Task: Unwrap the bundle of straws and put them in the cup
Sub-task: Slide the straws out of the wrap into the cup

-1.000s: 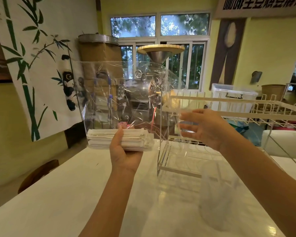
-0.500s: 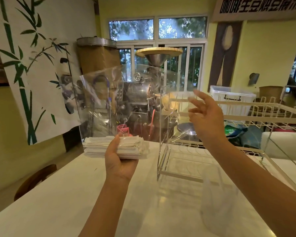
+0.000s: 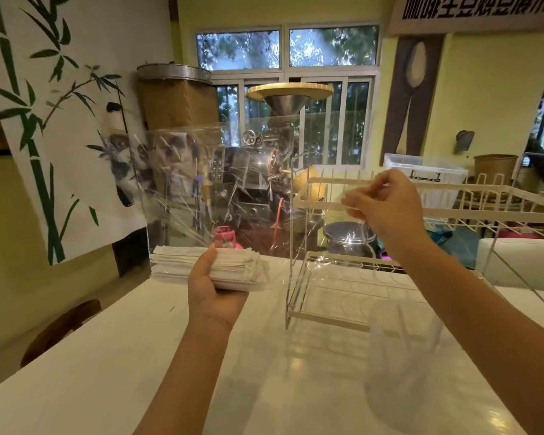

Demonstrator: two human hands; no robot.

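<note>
Paper-wrapped white straws [image 3: 233,267] (bundled) sit gripped in left hand [image 3: 214,293]; right hand [image 3: 387,208] seemingly pinches clear crinkled wrap [image 3: 233,183] to peel it away.

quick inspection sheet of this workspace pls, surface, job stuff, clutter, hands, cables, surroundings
surface: white table, glossy, with light reflections.
job's things: bundle of paper-wrapped straws held above the table's far edge; clear wrap opened out and standing up from the bundle; clear cup upright on the table near the right forearm, no straws in it.
clutter: white wire rack with clear side panels on the table, behind the cup.
grippers: left hand grips the bundle from below; right hand pinches the wrap's right edge.
cables: nothing seen.
surroundings: bamboo banner at left, metal roasting machine by the windows, brown chair by the table's left edge.
</note>
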